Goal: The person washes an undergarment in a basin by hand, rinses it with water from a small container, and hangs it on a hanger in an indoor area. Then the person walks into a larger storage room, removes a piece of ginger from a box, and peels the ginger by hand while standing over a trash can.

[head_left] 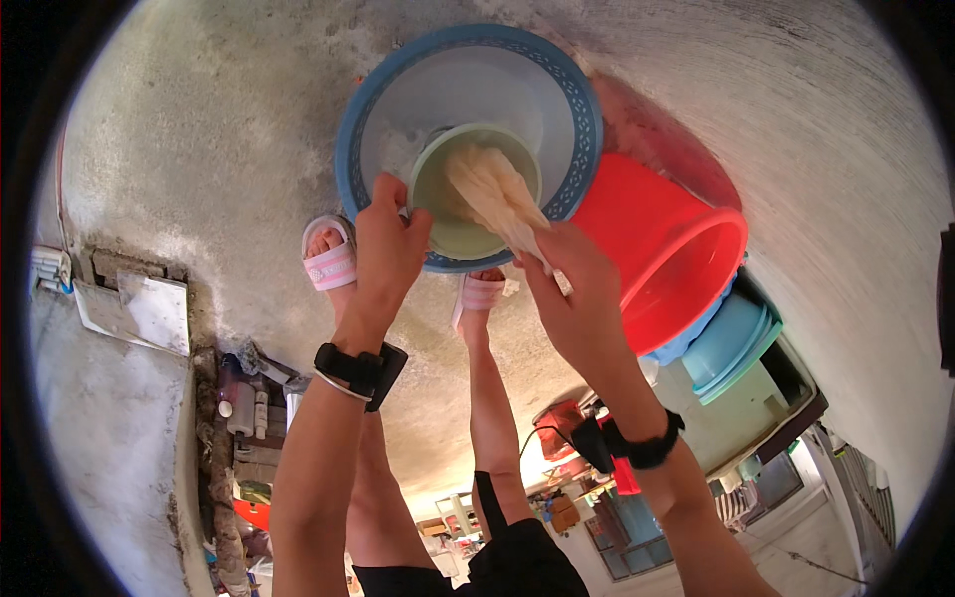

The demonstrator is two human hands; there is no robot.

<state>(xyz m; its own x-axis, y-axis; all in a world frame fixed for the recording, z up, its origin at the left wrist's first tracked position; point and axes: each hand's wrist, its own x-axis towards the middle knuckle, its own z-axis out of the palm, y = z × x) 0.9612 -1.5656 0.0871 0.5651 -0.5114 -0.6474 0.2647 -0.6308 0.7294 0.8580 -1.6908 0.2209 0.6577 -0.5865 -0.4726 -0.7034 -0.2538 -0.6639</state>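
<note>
My right hand point(577, 289) grips one end of a wet, cream-coloured cloth point(492, 194). The cloth's other end hangs into the cloudy water of a pale green bowl point(448, 242). On the bowl's left side, my left hand point(391, 244) is closed at the rim, its thumb over the edge; the fingertips are partly hidden. The green bowl sits inside a larger blue-rimmed basin point(582, 109) with a pale inside, on the concrete floor.
A red tub point(647, 229) lies tilted on its side, right of the basin. Stacked blue and green basins point(726, 343) stand beyond it, near the wall. My feet in pink-and-white slippers point(331, 264) are close to the basin. Bottles point(244, 408) and clutter line the left.
</note>
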